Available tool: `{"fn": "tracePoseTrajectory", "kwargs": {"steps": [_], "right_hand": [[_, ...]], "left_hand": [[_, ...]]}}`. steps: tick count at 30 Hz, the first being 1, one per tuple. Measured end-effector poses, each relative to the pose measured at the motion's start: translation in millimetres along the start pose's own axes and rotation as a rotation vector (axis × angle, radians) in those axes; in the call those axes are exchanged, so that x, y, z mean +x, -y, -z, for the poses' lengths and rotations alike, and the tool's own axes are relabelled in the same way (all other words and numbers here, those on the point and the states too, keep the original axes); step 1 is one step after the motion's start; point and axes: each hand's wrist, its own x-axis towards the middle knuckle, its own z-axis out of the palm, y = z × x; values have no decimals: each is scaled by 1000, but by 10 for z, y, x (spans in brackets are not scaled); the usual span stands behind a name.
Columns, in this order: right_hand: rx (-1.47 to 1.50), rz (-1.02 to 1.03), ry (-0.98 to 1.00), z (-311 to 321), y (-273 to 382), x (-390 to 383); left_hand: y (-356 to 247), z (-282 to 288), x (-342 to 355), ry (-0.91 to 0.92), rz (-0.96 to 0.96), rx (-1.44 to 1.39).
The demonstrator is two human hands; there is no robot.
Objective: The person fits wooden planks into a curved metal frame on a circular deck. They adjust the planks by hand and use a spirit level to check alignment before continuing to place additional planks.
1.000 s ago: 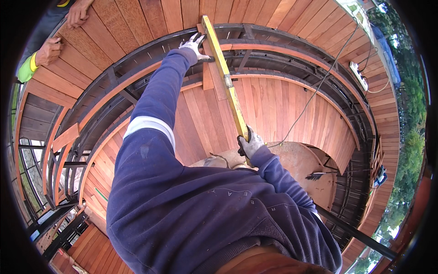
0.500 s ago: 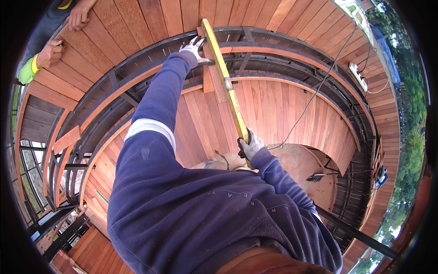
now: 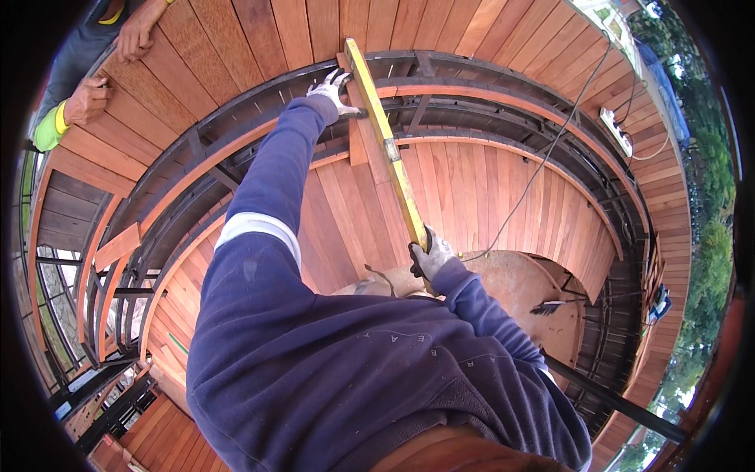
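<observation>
A long yellow spirit level (image 3: 382, 126) slants from the curved framing ahead back toward my body. My right hand (image 3: 432, 253), in a grey-white glove with dark fingertips, is closed around its near end. Close to the far end, my left hand (image 3: 334, 93), gloved in white, has its fingers and thumb spread. It rests against a narrow wooden board (image 3: 356, 102) that lies alongside and partly under the level. This board spans the gap between the curved dark metal frames (image 3: 263, 88).
Another person's bare hands (image 3: 88, 100) rest on the upper planks (image 3: 212, 47) at far left. A lower tier of planks (image 3: 472, 189) curves below the frames. A cable (image 3: 543, 161) crosses it on the right, near a white power strip (image 3: 616, 131).
The whole view has shifted very slightly. Both hands keep their places at the level and the board.
</observation>
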Motion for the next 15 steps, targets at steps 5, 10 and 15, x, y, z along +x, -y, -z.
{"fn": "tracePoseTrajectory", "kwargs": {"steps": [5,10,15], "right_hand": [[-30,11,-17,-17,-92,49],[-40,-41,23,-7,-26,54],[-99,18,-60,-65,-287,114]], "left_hand": [[60,-75,55,-20,-8,4],[190,-357,81,-343,-7,-175],[-162,-1036,-433,-944,120,-998]]}}
